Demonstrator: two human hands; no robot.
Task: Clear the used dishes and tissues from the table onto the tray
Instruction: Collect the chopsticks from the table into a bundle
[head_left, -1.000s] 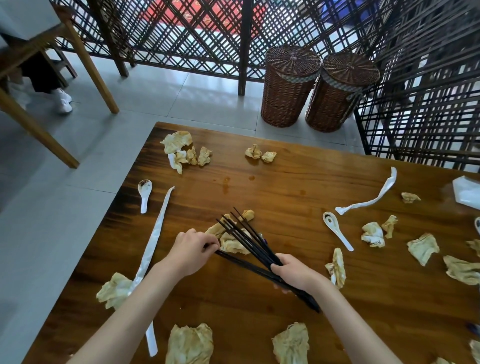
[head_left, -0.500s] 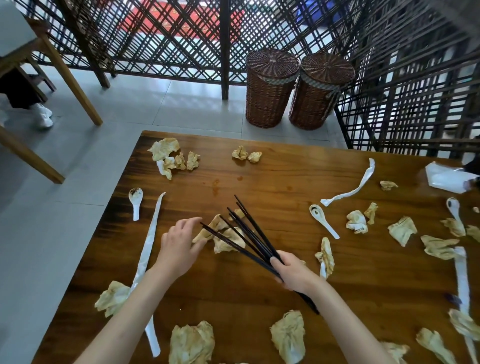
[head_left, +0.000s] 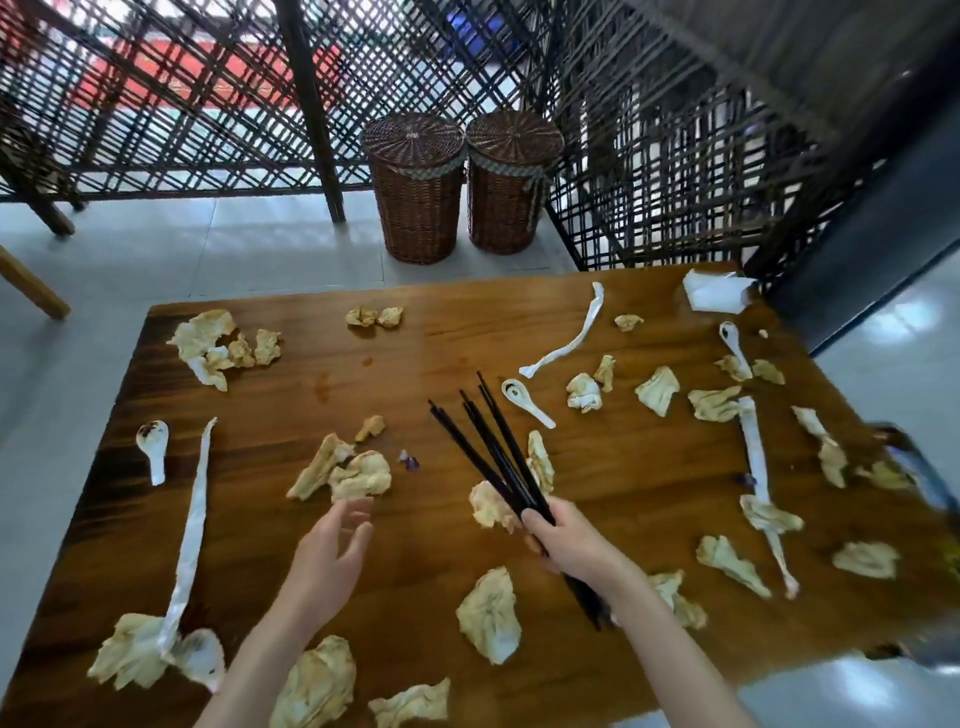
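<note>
My right hand (head_left: 566, 540) grips a bundle of several black chopsticks (head_left: 488, 447), their tips fanned up and to the left above the wooden table (head_left: 447, 343). My left hand (head_left: 332, 556) hovers open over the table, fingers spread, just below a crumpled stained tissue (head_left: 358, 475). Several more used tissues lie scattered, such as the tissue (head_left: 491, 613) near my right forearm. White ceramic spoons rest at the left (head_left: 153, 447), the middle (head_left: 524, 400) and the far right (head_left: 732, 340). Long white paper wrappers lie at the left (head_left: 192, 530) and the back (head_left: 571, 338). No tray is clearly visible.
Two lidded wicker baskets (head_left: 415, 187) (head_left: 511, 176) stand on the tiled floor beyond the table's far edge, in front of a dark lattice screen (head_left: 649, 156). A white packet (head_left: 717, 293) lies at the far right corner. A blurred dark object (head_left: 919, 467) sits at the right edge.
My left hand let go of the chopstick tips and drew back, open. My right hand now holds the bundle alone and has swung it right. The view shifted to the right.
</note>
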